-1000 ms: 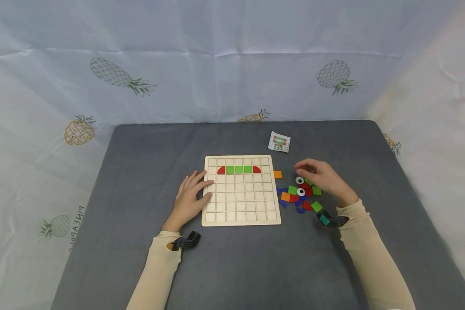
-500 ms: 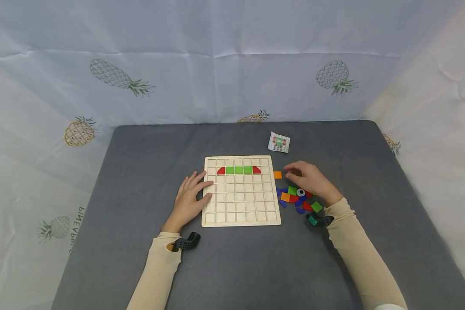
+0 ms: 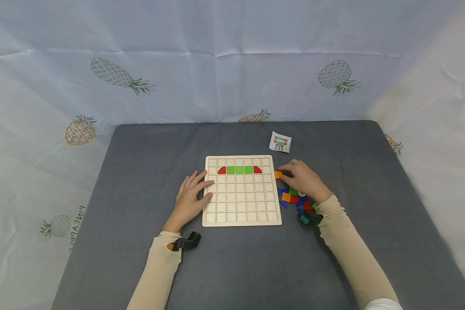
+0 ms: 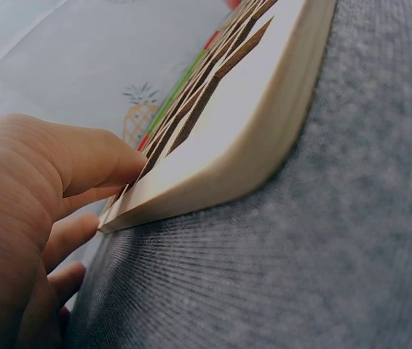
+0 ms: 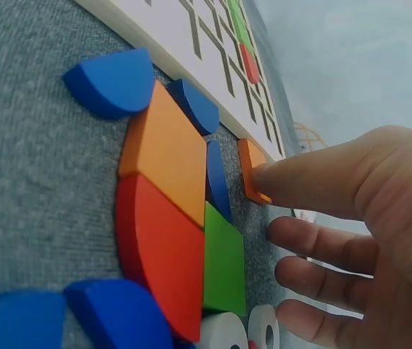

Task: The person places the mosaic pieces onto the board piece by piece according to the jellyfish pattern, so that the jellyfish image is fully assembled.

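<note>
A wooden grid board [image 3: 242, 219] lies on the table with a row of tiles set in it: green squares [image 3: 239, 169] between two red quarter-round tiles [image 3: 222, 170]. My left hand [image 3: 189, 200] rests at the board's left edge, fingers spread, thumb and fingertips on its rim. Just off the board's right edge is an orange square tile [image 3: 277, 175]. My right hand [image 3: 304, 180] has thumb and forefinger at that tile; in the right wrist view the thumb covers part of the orange tile [image 5: 250, 163] and hides the forefinger. The other fingers are bent, holding nothing.
Loose tiles lie right of the board, partly under my right hand: another orange square [image 5: 169, 156], a red piece [image 5: 155, 254], a green square [image 5: 223, 262], blue pieces [image 5: 111, 81] and white ring-like discs [image 5: 224, 332]. A small pattern card [image 3: 280, 142] lies behind them.
My right hand has moved left from above the loose tiles to the orange square tile beside the board. The left hand stays where it was.
</note>
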A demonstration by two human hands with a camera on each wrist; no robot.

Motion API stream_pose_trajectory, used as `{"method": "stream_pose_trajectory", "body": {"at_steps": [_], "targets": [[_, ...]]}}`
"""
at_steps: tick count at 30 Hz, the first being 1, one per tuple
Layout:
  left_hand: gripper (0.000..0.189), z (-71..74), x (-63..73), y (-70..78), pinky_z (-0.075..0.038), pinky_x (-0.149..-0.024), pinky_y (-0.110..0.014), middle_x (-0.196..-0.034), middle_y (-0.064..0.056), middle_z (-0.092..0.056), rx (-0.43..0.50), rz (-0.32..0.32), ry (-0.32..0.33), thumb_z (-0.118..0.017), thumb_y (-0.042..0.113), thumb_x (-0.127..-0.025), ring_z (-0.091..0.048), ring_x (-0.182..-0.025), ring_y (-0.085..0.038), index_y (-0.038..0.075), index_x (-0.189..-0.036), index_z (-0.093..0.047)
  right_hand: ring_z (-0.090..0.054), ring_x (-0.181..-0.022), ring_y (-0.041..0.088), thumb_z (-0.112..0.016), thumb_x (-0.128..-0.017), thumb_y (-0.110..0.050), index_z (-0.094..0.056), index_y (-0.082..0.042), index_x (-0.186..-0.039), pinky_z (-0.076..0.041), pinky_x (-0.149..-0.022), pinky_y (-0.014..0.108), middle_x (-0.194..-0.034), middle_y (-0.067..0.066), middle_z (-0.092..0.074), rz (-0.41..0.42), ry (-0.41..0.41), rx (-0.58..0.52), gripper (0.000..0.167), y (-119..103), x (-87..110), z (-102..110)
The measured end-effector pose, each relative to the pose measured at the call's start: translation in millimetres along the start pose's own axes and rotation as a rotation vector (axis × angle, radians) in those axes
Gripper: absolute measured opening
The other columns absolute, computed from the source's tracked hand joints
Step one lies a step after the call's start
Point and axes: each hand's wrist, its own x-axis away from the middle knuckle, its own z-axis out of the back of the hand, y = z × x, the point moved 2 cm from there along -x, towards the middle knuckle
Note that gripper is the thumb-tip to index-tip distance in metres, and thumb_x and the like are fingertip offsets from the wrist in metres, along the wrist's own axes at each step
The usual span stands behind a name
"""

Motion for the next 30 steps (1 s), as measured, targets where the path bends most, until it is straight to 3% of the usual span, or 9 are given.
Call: {"method": "stream_pose_trajectory", "body": {"at_steps": [6, 10, 15, 21, 25, 30], "targets": [[0.039, 0.1, 0.1, 1.0, -0.004, -0.133, -0.048, -0.163, -0.005, -0.04, 0.004, -0.005, 0.005, -0.069, 0.021, -0.095, -0.02, -0.158, -0.027, 0.017, -0.134, -0.067, -0.053, -0.108, 0.032, -0.068, -0.098, -0.02, -0.069, -0.005, -0.123, -0.056, -0.086, 0.049, -0.12, 0.017, -0.063, -0.032, 0.02, -0.002, 0.03, 0, -3.4, -1], [0.039, -0.3, 0.1, 1.1, -0.004, -0.133, -0.048, -0.163, -0.005, -0.04, 0.003, -0.005, 0.006, -0.069, 0.021, -0.095, -0.02, -0.158, -0.028, 0.017, -0.134, -0.067, -0.053, -0.106, 0.032, -0.068, -0.098, -0.022, -0.069, -0.006, -0.118, -0.055, -0.086, 0.05, -0.118, 0.017, -0.064, -0.042, 0.034, -0.036, 0.026, 2, -3.4, 1], [0.038, -1.0, -0.1, 0.4, -0.005, -0.133, -0.048, -0.163, -0.005, -0.04, 0.002, -0.006, 0.007, -0.069, 0.021, -0.095, -0.021, -0.158, -0.028, 0.017, -0.133, -0.068, -0.058, -0.098, 0.03, -0.067, -0.099, -0.019, -0.069, -0.004, -0.111, -0.056, -0.085, 0.048, -0.11, 0.016, -0.066, -0.015, 0.06, -0.141, 0.019, 5, -2.9, 6], [0.038, -1.0, -0.5, 0.4, -0.004, -0.133, -0.048, -0.163, -0.005, -0.04, -0.001, -0.007, 0.005, -0.069, 0.021, -0.095, -0.02, -0.158, -0.028, 0.017, -0.133, -0.068, -0.061, -0.097, 0.028, -0.064, -0.101, -0.02, -0.066, -0.006, -0.115, -0.058, -0.083, 0.039, -0.11, 0.013, -0.067, -0.033, 0.06, -0.304, 0.02, 4, -3.3, 12], [0.038, -0.1, -0.7, 0.8, -0.004, -0.133, -0.048, -0.163, -0.006, -0.04, 0.002, -0.005, 0.004, -0.068, 0.021, -0.095, -0.02, -0.158, -0.028, 0.016, -0.133, -0.068, -0.059, -0.092, 0.025, -0.064, -0.101, -0.021, -0.067, -0.008, -0.115, -0.055, -0.077, 0.032, -0.108, 0.011, -0.068, -0.033, 0.057, -0.336, 0.02, -3, -5.4, 16], [0.038, 0.3, -0.9, 1.3, -0.005, -0.133, -0.048, -0.163, -0.006, -0.04, -0.007, -0.003, 0.004, -0.069, 0.021, -0.095, -0.021, -0.158, -0.028, 0.017, -0.133, -0.068, -0.059, -0.091, 0.025, -0.064, -0.101, -0.023, -0.069, -0.008, -0.115, -0.054, -0.075, 0.031, -0.108, 0.011, -0.068, -0.018, 0.043, -0.329, 0.021, -14, -9.8, 18]]}}
